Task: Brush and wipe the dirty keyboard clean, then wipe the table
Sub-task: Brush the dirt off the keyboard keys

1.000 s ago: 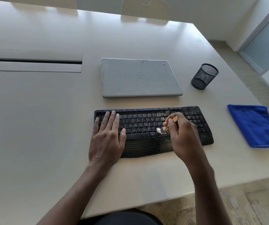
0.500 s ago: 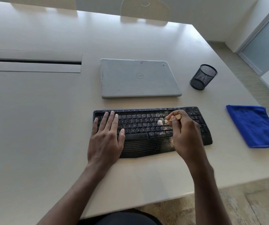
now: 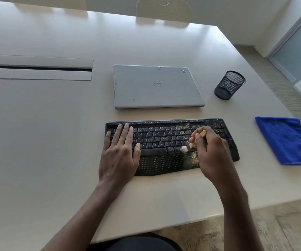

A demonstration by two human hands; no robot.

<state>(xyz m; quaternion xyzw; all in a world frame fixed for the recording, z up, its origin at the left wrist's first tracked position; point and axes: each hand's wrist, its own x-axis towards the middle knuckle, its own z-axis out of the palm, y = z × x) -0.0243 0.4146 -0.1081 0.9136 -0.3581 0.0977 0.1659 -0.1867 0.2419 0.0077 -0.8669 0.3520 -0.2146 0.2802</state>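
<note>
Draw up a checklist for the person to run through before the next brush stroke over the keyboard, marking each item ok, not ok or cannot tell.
1. Keyboard steadied: the left hand rests flat on its left keys. Ok.
2. Brush secure: the right hand pinches its handle, with the bristles on the bottom key row. Ok.
3. Keyboard free of dirt: pale specks lie on the palm rest and the right-hand keys. Not ok.
4. Blue cloth ready for wiping: it lies on the table to the right of the keyboard. Ok.
5. Laptop protected: its lid is closed. Ok.
6. Gaps between keys cleared: too small to see. Cannot tell.
</note>
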